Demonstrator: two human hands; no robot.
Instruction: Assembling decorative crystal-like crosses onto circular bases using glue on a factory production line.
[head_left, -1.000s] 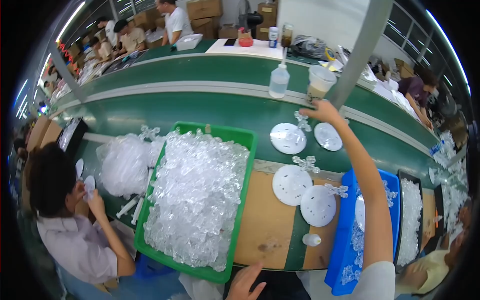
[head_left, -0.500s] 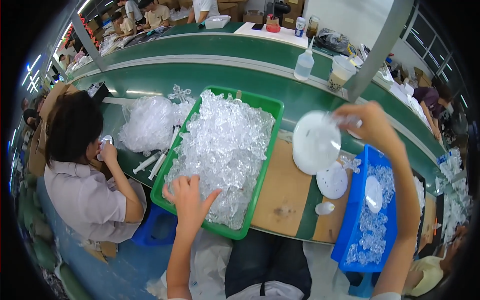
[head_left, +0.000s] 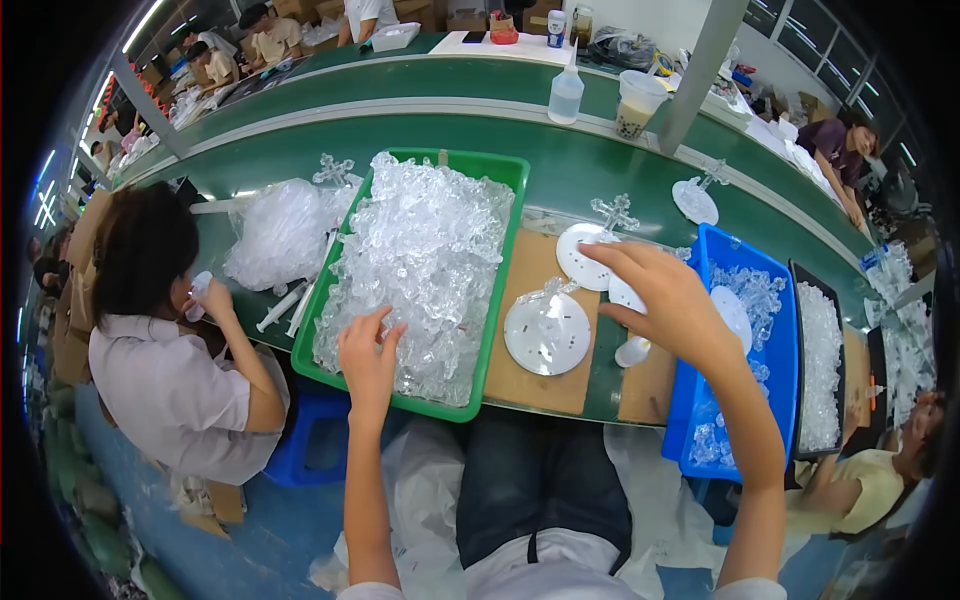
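My left hand (head_left: 370,358) rests at the near part of a green tray (head_left: 515,215), fingers apart over its heap of clear plastic pieces (head_left: 425,240); whether the fingertips touch them I cannot tell. My right hand (head_left: 660,295) is open above the bench, thumb and fingers spread, with nothing between them. Just left of it lie a white disc (head_left: 547,338) with a clear piece at its upper edge and a second white disc (head_left: 580,262) beside a clear branched piece (head_left: 615,212). Another white disc (head_left: 622,293) is partly hidden by the fingers.
A small white bottle (head_left: 632,351) stands below my right hand. To the right, a blue bin (head_left: 690,400) holds clear pieces and a white disc (head_left: 732,318). Farther off sits another disc (head_left: 695,203). A co-worker (head_left: 175,390) sits at left; a squeeze bottle (head_left: 566,95) stands behind.
My right hand has come down and left from the far side; the clear piece seen at its fingers is no longer there. The view has shifted. My left hand stays over the tray.
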